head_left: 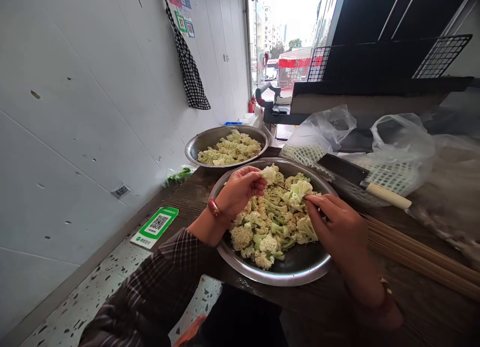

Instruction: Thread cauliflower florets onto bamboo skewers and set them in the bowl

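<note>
Over a wide steel bowl (240,269) heaped with cauliflower florets (268,244), both hands are at work. My left hand (243,187) pinches a cauliflower floret (269,174) between thumb and fingertips. My right hand (337,227) is closed at the near end of a thin skewer (281,187), most of which is hidden. A second floret (299,191) sits on that skewer, right against my right fingertips. The skewer's tip points towards the floret in my left hand; whether it has entered it I cannot tell.
Behind stands another steel bowl (191,149) with skewered cauliflower. To the right lie a bundle of bamboo skewers (420,252), a cleaver (388,194) and plastic bags (403,142). A green QR-code sign (155,227) is at the left edge, near the white wall (93,112).
</note>
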{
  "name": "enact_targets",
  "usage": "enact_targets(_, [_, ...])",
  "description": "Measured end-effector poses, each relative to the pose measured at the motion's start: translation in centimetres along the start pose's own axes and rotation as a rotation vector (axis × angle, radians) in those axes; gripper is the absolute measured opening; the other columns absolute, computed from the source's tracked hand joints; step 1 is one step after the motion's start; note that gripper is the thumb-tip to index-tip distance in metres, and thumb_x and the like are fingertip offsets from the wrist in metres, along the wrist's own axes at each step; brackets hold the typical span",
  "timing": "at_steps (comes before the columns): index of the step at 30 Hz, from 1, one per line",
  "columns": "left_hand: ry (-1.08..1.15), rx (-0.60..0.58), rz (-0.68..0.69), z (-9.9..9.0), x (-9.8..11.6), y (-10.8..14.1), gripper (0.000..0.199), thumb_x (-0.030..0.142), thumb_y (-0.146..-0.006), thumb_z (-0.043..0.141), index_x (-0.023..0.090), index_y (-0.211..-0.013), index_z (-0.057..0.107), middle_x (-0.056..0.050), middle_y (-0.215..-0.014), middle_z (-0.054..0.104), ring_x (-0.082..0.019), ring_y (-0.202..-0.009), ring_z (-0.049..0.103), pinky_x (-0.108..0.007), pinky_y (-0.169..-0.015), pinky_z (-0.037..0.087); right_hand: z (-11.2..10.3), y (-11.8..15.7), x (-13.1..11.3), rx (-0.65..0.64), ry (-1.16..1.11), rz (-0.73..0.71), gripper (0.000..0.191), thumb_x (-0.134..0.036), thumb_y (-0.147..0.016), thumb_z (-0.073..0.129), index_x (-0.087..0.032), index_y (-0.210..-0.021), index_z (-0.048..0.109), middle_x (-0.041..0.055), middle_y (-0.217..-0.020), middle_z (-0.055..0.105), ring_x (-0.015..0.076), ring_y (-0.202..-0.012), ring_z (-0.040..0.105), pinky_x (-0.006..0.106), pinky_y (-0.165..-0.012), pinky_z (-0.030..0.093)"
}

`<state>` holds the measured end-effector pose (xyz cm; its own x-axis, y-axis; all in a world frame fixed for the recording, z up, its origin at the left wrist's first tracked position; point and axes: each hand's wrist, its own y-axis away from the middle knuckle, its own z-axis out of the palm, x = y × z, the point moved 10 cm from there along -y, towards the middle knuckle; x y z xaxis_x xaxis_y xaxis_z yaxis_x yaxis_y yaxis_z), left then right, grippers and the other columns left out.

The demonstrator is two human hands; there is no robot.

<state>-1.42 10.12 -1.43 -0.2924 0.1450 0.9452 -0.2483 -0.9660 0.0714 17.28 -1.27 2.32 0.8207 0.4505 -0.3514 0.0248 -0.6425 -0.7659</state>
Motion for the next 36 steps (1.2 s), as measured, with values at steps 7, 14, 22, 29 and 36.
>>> enact_targets(7, [-0.02, -0.152, -0.052, 1.6, -0.7, 0.4, 0.022, 0.025, -0.083, 0.073, 0.015, -0.094, 0.058, -0.012, -0.09, 0.076, -0.014, -0.069, 0.071, -0.023, -0.061, 0.053, 0.7, 0.0, 0.2, -0.052, -0.013, -0.002, 0.023, -0.027, -0.099, 0.053, -0.021, -0.105, 0.074, 0.0077, -0.098, 0.077, 0.0242, -0.092, 0.071, 0.039, -0.084, 0.055])
enact_targets(14, [0.007, -0.231, -0.044, 2.3, -0.8, 0.6, 0.025, 0.029, -0.082, 0.076, 0.014, -0.094, 0.06, -0.013, -0.094, 0.077, -0.017, -0.079, 0.073, -0.026, -0.071, 0.054, 1.3, 0.0, 0.9, -0.083, -0.015, 0.035, 0.027, -0.027, -0.099, 0.05, -0.018, -0.109, 0.073, 0.0098, -0.104, 0.077, 0.0266, -0.096, 0.07, 0.043, -0.089, 0.054])
enact_targets(22, [-0.033, -0.212, -0.037, 2.0, -0.7, 0.5, 0.029, 0.027, -0.074, 0.083, 0.012, -0.091, 0.064, -0.007, -0.087, 0.073, -0.016, -0.079, 0.071, -0.028, -0.076, 0.053, 1.5, -0.1, 1.2, -0.1, -0.031, 0.068, 0.028, -0.028, -0.1, 0.047, -0.019, -0.105, 0.073, 0.0093, -0.103, 0.077, 0.027, -0.096, 0.07, 0.043, -0.087, 0.054])
enact_targets(29, [-0.237, -0.155, 0.118, 1.7, 0.3, 0.3, 0.021, 0.027, -0.074, 0.081, 0.013, -0.085, 0.07, -0.002, -0.076, 0.068, -0.009, -0.068, 0.06, -0.022, -0.06, 0.042, 0.7, 0.0, 1.1, -0.054, 0.026, 0.07, 0.025, -0.029, -0.099, 0.05, -0.021, -0.101, 0.074, 0.0064, -0.099, 0.077, 0.0248, -0.093, 0.069, 0.039, -0.083, 0.053])
enact_targets(36, [-0.088, -0.204, -0.08, 1.8, -1.5, 0.3, 0.026, 0.025, -0.073, 0.083, 0.011, -0.087, 0.066, -0.009, -0.081, 0.076, -0.013, -0.071, 0.07, -0.026, -0.07, 0.052, 0.1, 0.0, 0.6, -0.002, 0.078, 0.016, 0.024, -0.027, -0.099, 0.053, -0.019, -0.103, 0.075, 0.0063, -0.097, 0.077, 0.0235, -0.088, 0.068, 0.038, -0.081, 0.053])
